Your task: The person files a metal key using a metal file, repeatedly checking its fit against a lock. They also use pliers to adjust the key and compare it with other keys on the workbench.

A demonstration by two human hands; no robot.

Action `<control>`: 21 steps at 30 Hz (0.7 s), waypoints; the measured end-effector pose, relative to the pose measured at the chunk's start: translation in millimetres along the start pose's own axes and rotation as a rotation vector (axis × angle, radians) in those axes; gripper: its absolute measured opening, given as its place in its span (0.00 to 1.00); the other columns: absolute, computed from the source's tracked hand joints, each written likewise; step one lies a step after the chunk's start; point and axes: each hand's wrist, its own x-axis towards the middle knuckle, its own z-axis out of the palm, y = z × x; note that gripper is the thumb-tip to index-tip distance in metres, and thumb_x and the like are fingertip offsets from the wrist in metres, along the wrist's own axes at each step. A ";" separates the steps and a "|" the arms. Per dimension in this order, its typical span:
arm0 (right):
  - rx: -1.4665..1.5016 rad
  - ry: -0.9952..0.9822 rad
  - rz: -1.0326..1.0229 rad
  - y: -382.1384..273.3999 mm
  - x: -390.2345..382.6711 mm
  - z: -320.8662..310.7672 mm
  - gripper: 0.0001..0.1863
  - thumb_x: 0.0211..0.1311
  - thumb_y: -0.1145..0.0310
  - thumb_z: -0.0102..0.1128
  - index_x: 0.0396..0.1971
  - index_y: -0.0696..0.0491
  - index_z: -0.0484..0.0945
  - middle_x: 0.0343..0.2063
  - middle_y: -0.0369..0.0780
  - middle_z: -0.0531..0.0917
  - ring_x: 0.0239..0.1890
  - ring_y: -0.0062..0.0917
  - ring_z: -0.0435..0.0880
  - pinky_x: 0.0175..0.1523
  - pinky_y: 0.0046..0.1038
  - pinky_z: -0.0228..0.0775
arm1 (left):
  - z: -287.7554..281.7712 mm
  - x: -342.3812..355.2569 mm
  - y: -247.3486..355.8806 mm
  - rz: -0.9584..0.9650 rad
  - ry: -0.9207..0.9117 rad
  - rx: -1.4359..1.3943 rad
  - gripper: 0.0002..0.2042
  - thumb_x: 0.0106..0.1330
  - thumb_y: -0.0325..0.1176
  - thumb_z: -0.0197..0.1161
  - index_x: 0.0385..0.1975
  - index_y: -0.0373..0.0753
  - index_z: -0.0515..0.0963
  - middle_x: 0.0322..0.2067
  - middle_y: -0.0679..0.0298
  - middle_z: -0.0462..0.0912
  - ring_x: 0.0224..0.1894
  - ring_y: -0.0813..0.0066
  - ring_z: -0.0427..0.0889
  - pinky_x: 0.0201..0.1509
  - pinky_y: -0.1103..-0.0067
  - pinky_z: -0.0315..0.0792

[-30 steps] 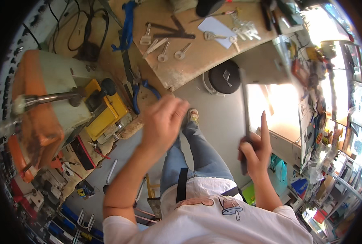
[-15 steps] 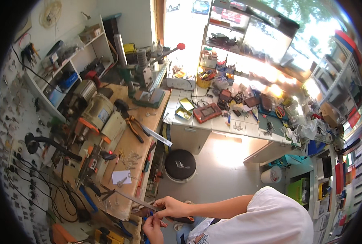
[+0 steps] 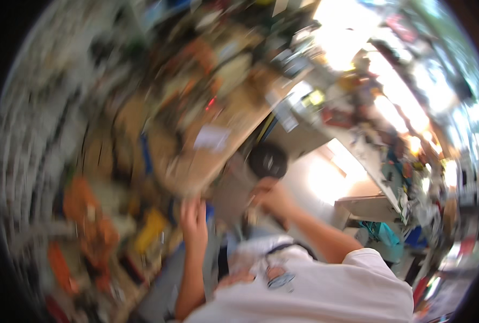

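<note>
The whole view is smeared by motion. My right hand (image 3: 272,195) is closed, its fingers curled round what looks like a file. The blade (image 3: 233,189) is blurred into a wide grey-brown patch reaching left of the hand. Left of it, my left hand (image 3: 194,218) is raised by the near corner of the wooden workbench (image 3: 226,153), with its fingers pointing up. A small blue patch (image 3: 210,211) shows beside those fingers; whether they grip it is too blurred to tell.
A pale sheet of paper (image 3: 211,138) lies on the workbench. Beyond the right hand stands a round black stool (image 3: 268,160). Orange and yellow tools (image 3: 154,229) fill the space left of my left arm. A cluttered side bench runs along the bright window.
My hands have moved apart: the right one up and to the right with the file, the left one up. My view has swung, so the workbench appears turned and nearer.
</note>
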 end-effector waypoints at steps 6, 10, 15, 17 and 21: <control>0.434 0.223 0.312 22.4 26.0 26.9 0.08 0.60 0.67 0.57 0.27 0.56 0.73 0.21 0.38 0.78 0.11 0.19 0.72 0.15 0.20 0.62 | -21.5 46.2 -79.7 -0.035 0.205 0.162 0.10 0.57 0.30 0.63 0.38 0.36 0.77 0.37 0.58 0.75 0.42 0.57 0.74 0.46 0.68 0.67; 0.504 0.138 0.290 -1.7 52.6 66.2 0.09 0.60 0.66 0.57 0.28 0.56 0.73 0.23 0.38 0.78 0.12 0.19 0.72 0.17 0.20 0.62 | -18.3 45.2 -81.9 -0.061 0.259 0.259 0.10 0.55 0.31 0.65 0.36 0.38 0.78 0.37 0.60 0.75 0.41 0.58 0.72 0.47 0.68 0.66; 0.494 0.125 0.254 -7.8 86.6 100.0 0.09 0.59 0.68 0.58 0.31 0.60 0.76 0.24 0.39 0.78 0.12 0.19 0.72 0.18 0.20 0.61 | -6.1 66.5 -76.6 0.063 0.298 0.427 0.12 0.51 0.33 0.69 0.35 0.41 0.77 0.34 0.64 0.74 0.40 0.61 0.71 0.43 0.68 0.65; 0.472 0.147 0.212 -5.5 90.4 106.9 0.09 0.58 0.69 0.58 0.32 0.61 0.76 0.24 0.38 0.78 0.12 0.19 0.72 0.18 0.20 0.61 | -0.7 70.6 -73.3 0.098 0.296 0.517 0.13 0.50 0.34 0.70 0.34 0.42 0.77 0.33 0.65 0.73 0.39 0.62 0.72 0.43 0.68 0.64; 0.429 0.165 0.164 -6.4 95.7 103.3 0.12 0.59 0.70 0.58 0.38 0.64 0.76 0.28 0.41 0.81 0.13 0.18 0.72 0.18 0.18 0.61 | 0.8 71.9 -75.5 0.106 0.280 0.563 0.12 0.49 0.34 0.70 0.32 0.42 0.77 0.32 0.66 0.74 0.39 0.63 0.72 0.44 0.68 0.63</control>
